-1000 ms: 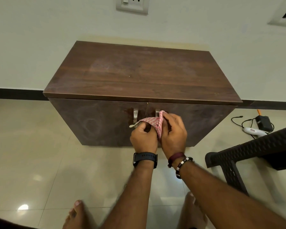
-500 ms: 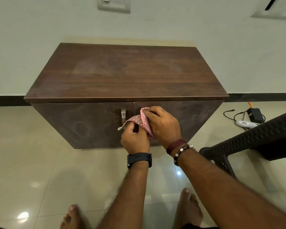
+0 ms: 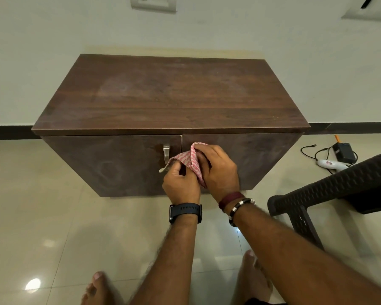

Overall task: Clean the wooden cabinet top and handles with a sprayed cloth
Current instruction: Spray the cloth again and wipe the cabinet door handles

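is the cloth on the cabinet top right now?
No, the cloth is held by both hands in front of the doors, below the cabinet top, beside the left door's handle.

The cabinet top [image 3: 169, 93] lay bare, so a hand could pass over all of it. At the doors, both hands and the cloth [image 3: 186, 160] covered the right handle. A dark chair [image 3: 330, 192] stood close on the right side.

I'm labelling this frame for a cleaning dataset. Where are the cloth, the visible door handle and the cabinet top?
cloth [image 3: 186, 159]: head view, on its striped middle fold.
door handle [image 3: 166, 154]: head view, on the metal bar's middle.
cabinet top [image 3: 169, 93]: head view, on the bare wood centre.
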